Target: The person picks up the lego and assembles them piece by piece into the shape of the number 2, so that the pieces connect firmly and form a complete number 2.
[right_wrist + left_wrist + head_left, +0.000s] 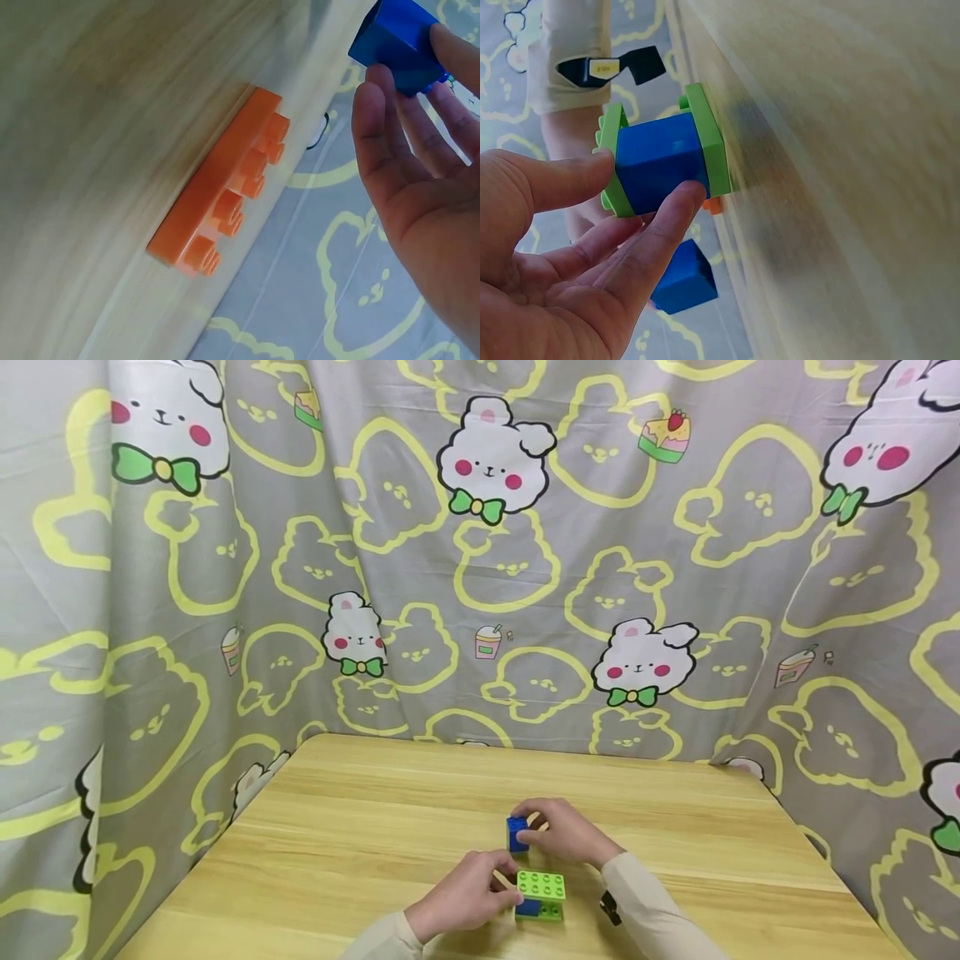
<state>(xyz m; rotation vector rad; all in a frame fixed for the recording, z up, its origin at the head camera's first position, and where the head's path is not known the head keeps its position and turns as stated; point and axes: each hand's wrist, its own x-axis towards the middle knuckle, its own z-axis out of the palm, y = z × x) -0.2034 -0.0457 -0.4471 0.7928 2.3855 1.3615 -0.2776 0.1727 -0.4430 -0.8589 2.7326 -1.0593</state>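
Note:
My left hand (467, 895) holds the left end of a toy-brick stack, its thumb and fingertips against it. The stack has a studded light-green plate (542, 884) on top, a blue brick (661, 159) in the middle and a second green plate (708, 139) at the bottom. Beyond it, my right hand (568, 832) pinches a separate blue building block (516, 835) between thumb and fingers. In the right wrist view this block (401, 46) appears tilted, with its hollow underside partly showing.
An orange studded brick (214, 184) lies on the wooden table (360, 827), hidden from the head view. A black strap (611, 907) sits at the right wrist. Patterned grey curtains (420, 568) stand behind and beside the table.

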